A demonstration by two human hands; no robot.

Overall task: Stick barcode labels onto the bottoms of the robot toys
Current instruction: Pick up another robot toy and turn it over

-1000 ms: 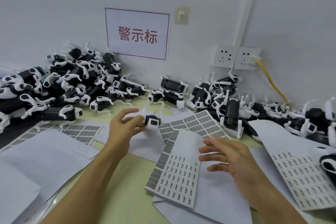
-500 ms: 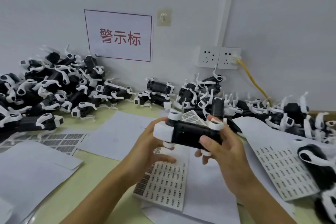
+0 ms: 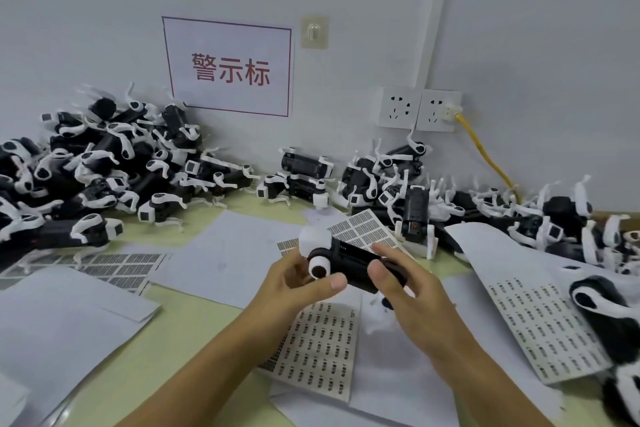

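I held the robot toy between both hands, left hand curled on its white end, right hand apparently pinching the black body; it seemed light, rigid, with fragile thin legs.

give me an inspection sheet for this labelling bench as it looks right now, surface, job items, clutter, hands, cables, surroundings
Surface: pale green table, mostly under paper.
Job's things: one robot toy held over the label sheet; second label sheet at right.
Clutter: toy pile at left, another toy pile at right; blank sheets.
Hands: left hand grips the toy's white end; right hand holds its black body.
Cables: yellow cable plugged into wall socket.
Surroundings: grey wall, red-lettered sign, wall hook.
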